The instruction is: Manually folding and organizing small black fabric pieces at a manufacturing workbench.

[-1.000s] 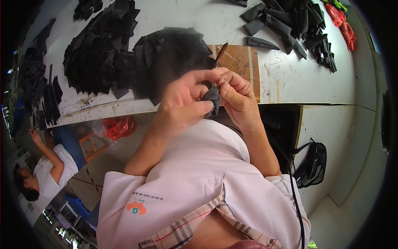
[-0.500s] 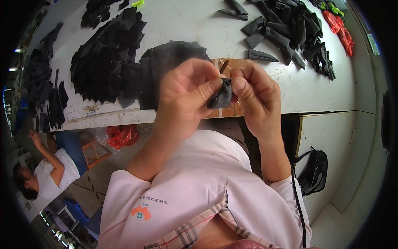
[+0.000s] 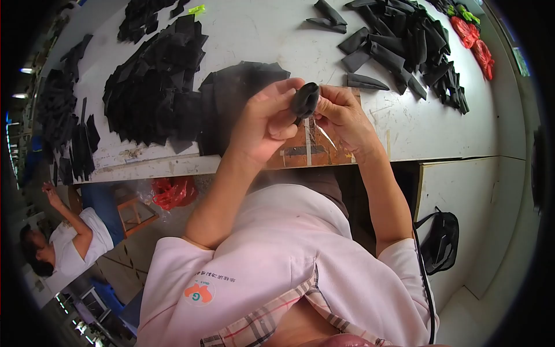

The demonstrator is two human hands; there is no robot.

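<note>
A small piece of black fabric, bunched into a rounded tube shape with an opening at its end, is held above the table's front part. My left hand is closed around its left side, with the thumb and fingers pressing it. At its right edge, my right hand is closed in a pinch, with the fingertips partly hidden behind the fabric. Beneath my hands lies a brown board with pale strips. Just left of my left hand spreads a stack of flat black fabric pieces.
A larger heap of flat black pieces covers the table's left. Tubular black fabric pieces pile up at the back right, near red plastic bags. A person sits at the far left. A black bag hangs at the right.
Both hands have moved slightly away from me with the fabric. It has turned from a crumpled fold to a tube end facing up, and more of the brown board shows.
</note>
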